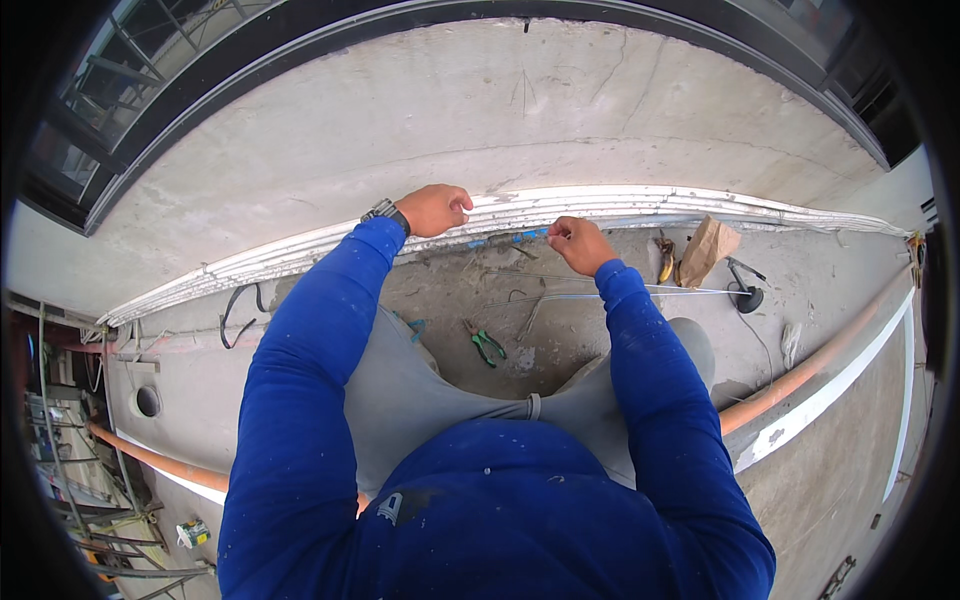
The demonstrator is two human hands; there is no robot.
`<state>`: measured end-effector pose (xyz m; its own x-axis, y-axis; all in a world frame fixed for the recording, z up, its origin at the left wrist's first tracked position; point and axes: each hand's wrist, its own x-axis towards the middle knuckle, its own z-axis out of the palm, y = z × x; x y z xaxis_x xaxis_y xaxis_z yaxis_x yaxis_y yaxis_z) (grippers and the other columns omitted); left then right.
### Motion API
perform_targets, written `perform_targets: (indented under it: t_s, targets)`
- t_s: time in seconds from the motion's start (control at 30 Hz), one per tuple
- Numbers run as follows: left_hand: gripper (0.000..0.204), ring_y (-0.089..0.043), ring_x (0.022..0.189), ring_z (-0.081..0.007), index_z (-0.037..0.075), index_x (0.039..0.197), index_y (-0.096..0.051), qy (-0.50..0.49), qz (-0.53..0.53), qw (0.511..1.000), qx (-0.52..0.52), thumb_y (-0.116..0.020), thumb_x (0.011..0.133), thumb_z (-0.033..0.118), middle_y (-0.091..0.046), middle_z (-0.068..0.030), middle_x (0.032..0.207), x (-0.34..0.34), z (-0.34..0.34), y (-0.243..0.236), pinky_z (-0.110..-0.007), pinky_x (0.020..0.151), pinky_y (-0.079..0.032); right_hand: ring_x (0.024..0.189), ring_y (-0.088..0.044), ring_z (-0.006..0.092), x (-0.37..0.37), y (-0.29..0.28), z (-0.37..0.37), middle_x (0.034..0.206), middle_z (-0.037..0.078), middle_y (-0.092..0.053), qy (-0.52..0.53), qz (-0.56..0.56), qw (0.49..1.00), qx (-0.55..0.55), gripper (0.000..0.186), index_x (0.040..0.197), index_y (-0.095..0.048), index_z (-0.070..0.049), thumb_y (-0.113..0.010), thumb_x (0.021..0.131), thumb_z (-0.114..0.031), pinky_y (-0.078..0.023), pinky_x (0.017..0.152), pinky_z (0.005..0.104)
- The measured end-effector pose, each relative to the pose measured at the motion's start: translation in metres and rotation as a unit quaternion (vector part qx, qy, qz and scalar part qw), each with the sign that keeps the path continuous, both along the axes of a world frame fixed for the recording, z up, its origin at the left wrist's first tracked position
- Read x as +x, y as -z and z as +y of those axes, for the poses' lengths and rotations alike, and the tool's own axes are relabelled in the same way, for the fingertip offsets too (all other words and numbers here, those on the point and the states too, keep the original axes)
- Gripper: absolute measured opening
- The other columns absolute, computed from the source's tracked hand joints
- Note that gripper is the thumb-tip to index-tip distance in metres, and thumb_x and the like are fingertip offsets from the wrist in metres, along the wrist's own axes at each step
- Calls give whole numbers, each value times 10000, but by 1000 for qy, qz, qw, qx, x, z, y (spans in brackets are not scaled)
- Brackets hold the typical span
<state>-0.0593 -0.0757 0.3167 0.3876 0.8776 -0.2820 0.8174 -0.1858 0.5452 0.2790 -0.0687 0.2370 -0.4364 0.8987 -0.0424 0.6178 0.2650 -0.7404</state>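
Observation:
A bundle of long white pipes or cables (640, 205) runs along the foot of the concrete wall. My left hand (434, 210), with a watch at the wrist, is over the bundle, its fingers curled in; what they hold, if anything, is too small to tell. To the right, my right hand (582, 246) pinches at the bundle's near side, next to small blue pieces (530, 236) at the fingertips; its grip is not clear. Pliers with green handles (486, 345) lie on the concrete floor between my knees.
On the right are a brown paper bag (708, 252), a yellow and dark item (666, 258) and a round black base (748, 299) with thin white lines running from it. An orange pipe (815, 352) crosses behind. At left are a black cable (230, 318) and a floor hole (148, 401).

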Motion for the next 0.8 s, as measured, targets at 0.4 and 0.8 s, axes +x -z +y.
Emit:
perform_targets:
  t_s: [0.4, 0.8]
  targets:
    - [379, -670, 1113, -294, 42, 1241, -685, 17, -3, 1000, 16, -681, 956, 291, -718, -157, 1172, 8, 0, 1, -387, 991, -504, 903, -730, 354, 5, -6, -6, 954, 215, -756, 8, -12, 1000, 13, 337, 1062, -739, 21, -699, 870, -253, -563, 845, 424]
    - [378, -671, 1094, -297, 53, 1246, -686, 14, 1, 1000, 8, -676, 960, 300, -715, -150, 1164, 7, -9, -1, -394, 971, -516, 936, -730, 352, 2, -13, -12, 978, 214, -757, 6, -28, 1000, 9, 343, 1071, -750, 9, -708, 886, -277, -562, 878, 422]
